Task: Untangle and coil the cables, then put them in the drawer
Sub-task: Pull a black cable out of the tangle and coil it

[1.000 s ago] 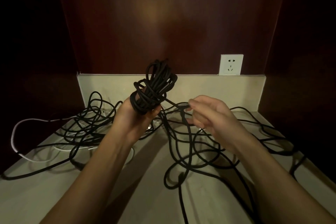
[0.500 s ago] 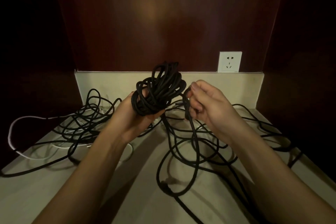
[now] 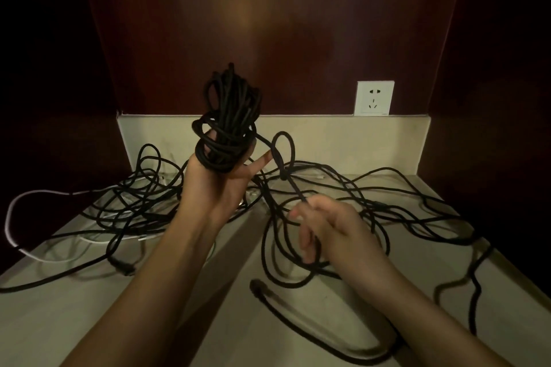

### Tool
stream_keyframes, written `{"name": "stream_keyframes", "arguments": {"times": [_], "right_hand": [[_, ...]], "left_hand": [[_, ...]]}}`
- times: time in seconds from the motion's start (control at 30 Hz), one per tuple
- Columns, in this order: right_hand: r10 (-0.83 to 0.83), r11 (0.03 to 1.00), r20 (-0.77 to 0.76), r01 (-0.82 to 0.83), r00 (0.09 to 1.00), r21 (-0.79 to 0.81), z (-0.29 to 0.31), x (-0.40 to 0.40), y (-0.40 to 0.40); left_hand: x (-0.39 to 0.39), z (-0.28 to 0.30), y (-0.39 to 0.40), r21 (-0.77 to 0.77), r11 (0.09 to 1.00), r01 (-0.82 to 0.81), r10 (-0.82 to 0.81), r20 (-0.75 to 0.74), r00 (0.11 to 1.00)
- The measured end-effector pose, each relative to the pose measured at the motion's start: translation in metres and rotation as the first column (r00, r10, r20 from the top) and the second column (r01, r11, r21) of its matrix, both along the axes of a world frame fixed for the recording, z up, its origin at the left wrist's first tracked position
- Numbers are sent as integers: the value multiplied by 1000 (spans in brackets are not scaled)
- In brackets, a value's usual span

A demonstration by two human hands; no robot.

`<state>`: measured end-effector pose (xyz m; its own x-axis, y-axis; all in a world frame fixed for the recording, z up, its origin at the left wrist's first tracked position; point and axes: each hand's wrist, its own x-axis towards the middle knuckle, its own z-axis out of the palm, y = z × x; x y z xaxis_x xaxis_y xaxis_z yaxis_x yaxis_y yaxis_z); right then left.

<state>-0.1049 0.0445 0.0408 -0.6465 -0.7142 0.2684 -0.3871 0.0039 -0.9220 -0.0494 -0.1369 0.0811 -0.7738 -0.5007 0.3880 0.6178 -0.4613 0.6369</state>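
My left hand [image 3: 219, 185] holds up a thick coil of black cable [image 3: 229, 125], the loops wrapped around its fingers, thumb sticking out to the right. A strand leaves the coil, forms a small loop [image 3: 284, 149] and runs down into my right hand [image 3: 331, 229], which pinches it lower and nearer to me. Loose black cable [image 3: 387, 214] sprawls in tangles over the beige counter [image 3: 74, 322] on both sides. A white cable [image 3: 35, 197] lies under the black tangle at the left.
A white wall socket [image 3: 374, 98] sits above the low beige backsplash [image 3: 343, 140] at the back right. Dark wooden panels close the counter in behind and on both sides. No drawer is in view.
My right hand has dropped from beside the coil down toward me, drawing the strand out with a small loop in it. The left hand has raised and turned the coil more upright.
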Motion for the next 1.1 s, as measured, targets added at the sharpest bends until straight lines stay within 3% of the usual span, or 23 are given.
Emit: {"name": "stream_keyframes", "arguments": {"times": [0.1,0.3,0.43,0.67,0.77,0.9,1.0,1.1], "right_hand": [[-141,990,-279,131,950,-54,-1,-6,-4],[-39,984,-533,126,845,127,8,-18,-9],[31,976,-542,91,840,197,23,-20,-14],[19,1000,-338,-15,941,15,24,-18,-22],[-84,996,-285,91,955,11,-1,-25,-16],[-29,997,-209,14,977,-72,-24,-28,0],[20,994,-250,-47,968,-103,-20,-24,-1],[19,999,-415,-32,909,-26,-8,-27,-10]], "left_hand": [[-1,-3,1,-12,1000,8,-8,-1,1000],[4,0,10,-279,960,-25,31,18,999],[4,-5,2,-357,931,72,-60,46,997],[1,-11,2,-84,976,200,-197,50,979],[5,-8,-5,-33,984,173,-172,12,985],[8,-7,-9,50,996,79,-82,44,996],[5,-12,-10,30,998,61,-63,102,993],[0,-18,-7,-74,995,71,-60,150,987]]}}
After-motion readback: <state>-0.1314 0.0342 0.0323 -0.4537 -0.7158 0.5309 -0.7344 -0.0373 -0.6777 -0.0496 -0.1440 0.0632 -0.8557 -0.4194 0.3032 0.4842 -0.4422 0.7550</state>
